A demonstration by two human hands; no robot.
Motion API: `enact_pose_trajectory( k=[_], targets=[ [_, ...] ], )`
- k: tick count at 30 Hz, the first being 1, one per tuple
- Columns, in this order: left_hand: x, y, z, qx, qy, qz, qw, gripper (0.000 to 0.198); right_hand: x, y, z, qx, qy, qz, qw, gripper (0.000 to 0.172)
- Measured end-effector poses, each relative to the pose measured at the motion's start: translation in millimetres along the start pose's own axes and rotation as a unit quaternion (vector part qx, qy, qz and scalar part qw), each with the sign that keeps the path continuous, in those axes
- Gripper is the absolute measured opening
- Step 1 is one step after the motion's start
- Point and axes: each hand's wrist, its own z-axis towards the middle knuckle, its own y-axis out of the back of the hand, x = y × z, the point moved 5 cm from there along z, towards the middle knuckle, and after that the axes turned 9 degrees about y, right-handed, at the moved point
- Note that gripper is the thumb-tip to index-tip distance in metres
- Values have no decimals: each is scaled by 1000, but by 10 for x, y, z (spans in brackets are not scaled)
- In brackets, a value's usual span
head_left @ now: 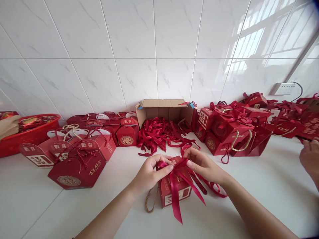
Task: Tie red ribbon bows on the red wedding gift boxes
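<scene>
A red gift box (165, 191) with pale printed panels stands on the white counter in front of me. Across its top lies a red satin ribbon (175, 199), its two tails hanging down the near side. My left hand (156, 169) pinches the ribbon at the box's left top edge. On the other side my right hand (199, 162) holds a loop of the same ribbon between thumb and fingers. A twisted brown cord handle (149, 202) droops from the box's left side. Loose ribbon lies on the counter just right of the box.
Behind it, a cardboard carton (164, 114) on its side spills red ribbons (156, 132). Untied red boxes (79, 169) stand left, ribboned boxes (229, 129) right. A red basin (32, 136) is far left; another person's hand (310, 159) is at the right edge. A tiled wall (134, 39) rises behind.
</scene>
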Motion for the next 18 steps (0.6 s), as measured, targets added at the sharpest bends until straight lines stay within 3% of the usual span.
enact_pose_trajectory(
  k=[5,12,18],
  targets=[
    [-18,-47,-2,-50,3,27,998,19,-23,-33,17,8,25,-114,993,35],
    [17,-61,9,-54,26,20,998,19,17,-81,25,-42,30,-44,998,34],
    [13,-41,7,-36,10,0,999,21,54,-149,9,-33,17,18,999,33]
  ],
)
